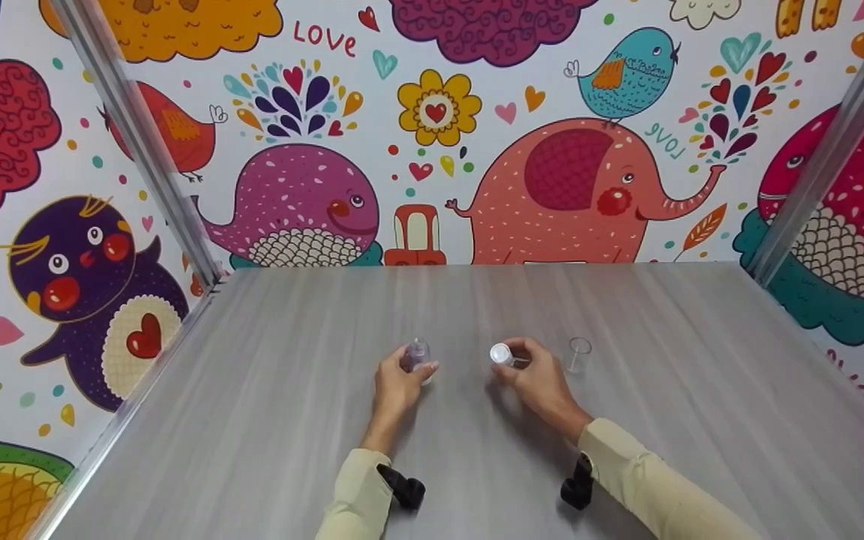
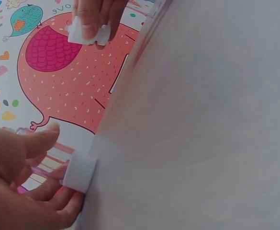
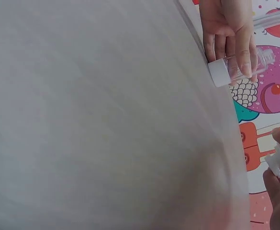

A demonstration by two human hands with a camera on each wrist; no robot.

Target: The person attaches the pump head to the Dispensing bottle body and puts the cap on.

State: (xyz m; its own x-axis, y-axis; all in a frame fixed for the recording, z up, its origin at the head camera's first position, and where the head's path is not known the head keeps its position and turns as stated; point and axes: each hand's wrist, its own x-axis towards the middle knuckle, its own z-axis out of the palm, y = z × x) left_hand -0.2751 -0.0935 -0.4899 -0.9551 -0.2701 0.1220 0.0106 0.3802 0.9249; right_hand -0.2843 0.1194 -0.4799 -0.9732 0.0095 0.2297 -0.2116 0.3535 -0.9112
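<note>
At the counter (image 1: 289, 322), the bottle (image 1: 419, 350) is pinched neck up by the left grip (image 1: 400, 381); a clear cup (image 1: 577, 355) is left near the right grip (image 1: 541, 380), by which a white top (image 1: 501, 353) is pinched. Fitting or parting seems in hand; fitting would require alignment.

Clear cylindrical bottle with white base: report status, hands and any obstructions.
Left hand gripping clear bottle, neck uncovered. Right hand pinching round white plastic piece. Clear cylinder right of right hand; nothing between hands.
</note>
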